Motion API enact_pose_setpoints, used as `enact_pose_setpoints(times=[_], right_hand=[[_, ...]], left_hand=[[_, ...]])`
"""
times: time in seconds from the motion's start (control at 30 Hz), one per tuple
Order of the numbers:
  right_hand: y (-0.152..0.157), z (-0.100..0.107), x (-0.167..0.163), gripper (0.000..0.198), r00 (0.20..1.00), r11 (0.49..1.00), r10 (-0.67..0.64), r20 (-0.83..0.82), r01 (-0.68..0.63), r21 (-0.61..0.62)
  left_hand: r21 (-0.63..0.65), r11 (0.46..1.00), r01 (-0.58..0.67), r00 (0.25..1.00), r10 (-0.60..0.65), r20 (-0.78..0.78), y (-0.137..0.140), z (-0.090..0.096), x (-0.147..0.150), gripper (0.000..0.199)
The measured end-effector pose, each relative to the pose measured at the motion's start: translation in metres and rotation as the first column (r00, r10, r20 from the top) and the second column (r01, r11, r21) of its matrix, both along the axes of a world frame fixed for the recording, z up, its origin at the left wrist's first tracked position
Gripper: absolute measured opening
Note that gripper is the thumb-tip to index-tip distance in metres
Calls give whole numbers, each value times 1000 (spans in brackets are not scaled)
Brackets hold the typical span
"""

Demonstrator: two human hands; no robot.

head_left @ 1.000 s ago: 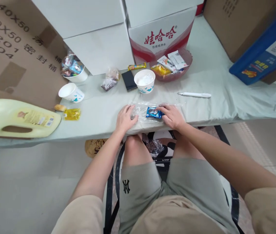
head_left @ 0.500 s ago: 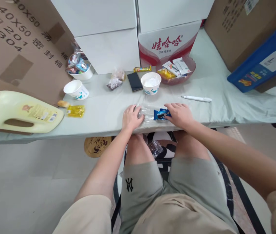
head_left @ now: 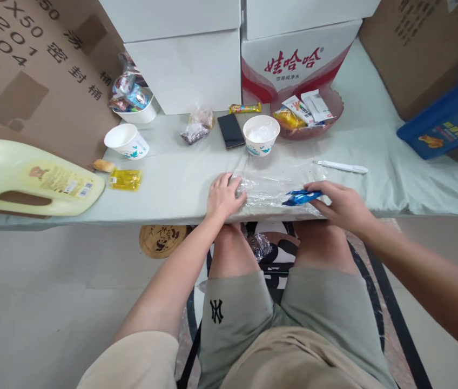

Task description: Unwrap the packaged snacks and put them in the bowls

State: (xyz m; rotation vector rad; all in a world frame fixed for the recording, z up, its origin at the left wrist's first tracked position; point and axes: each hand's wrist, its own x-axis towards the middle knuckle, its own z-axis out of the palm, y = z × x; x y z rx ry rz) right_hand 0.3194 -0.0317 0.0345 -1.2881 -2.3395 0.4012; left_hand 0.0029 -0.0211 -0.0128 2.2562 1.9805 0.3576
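A clear plastic sheet or bag [head_left: 265,189] lies spread near the table's front edge. My left hand [head_left: 224,197] rests on its left end, palm down, with the fingers apart. Over its right end, my right hand [head_left: 336,202] pinches blue wrapped snack packets [head_left: 300,198] between thumb and fingers; how many is hard to tell. Behind the right hand lies a white pen-like cutter [head_left: 342,166]. A patterned paper cup [head_left: 261,135] holding clear plastic stands behind the sheet, beside a dark phone [head_left: 231,131].
At the back are a pink glass bowl [head_left: 336,116] of sachets, a yellow snack packet [head_left: 245,108], small bagged food [head_left: 196,127] and white cartons [head_left: 184,70]. On the left stand another paper cup [head_left: 127,141], a yellow packet [head_left: 126,180] and a pale-yellow jug [head_left: 71,202]. A blue bottle [head_left: 443,119] is at right.
My right hand has moved right with the blue packets, and more of the clear plastic now shows spread between my hands. My left hand stays at its left end. The view has shifted slightly.
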Motion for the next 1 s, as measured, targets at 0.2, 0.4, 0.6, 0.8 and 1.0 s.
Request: enact_pose_setpoints(times=[0.2,0.4,0.6,0.8,1.0], right_hand=[[40,47,20,34,924,935,-350,-151,354,-1],[159,105,27,52,938,934,-344,43,337,118],[157,81,18,46,925,928,-349,147,320,193],[36,-25,22,31,991,994,29,134,-42,99],[32,-69,35,54,985,993,7,172,-27,115]], left_hand=[[-1,1000,-14,1000,14,1,1,0,-1,47],[13,1000,-10,1000,10,-14,1,0,-1,46],[-9,1000,-25,1000,25,-6,-1,3,0,46],[-20,1000,19,1000,-19,9,2,0,-3,54],[-63,997,32,999,-35,-36,3,3,-2,63]])
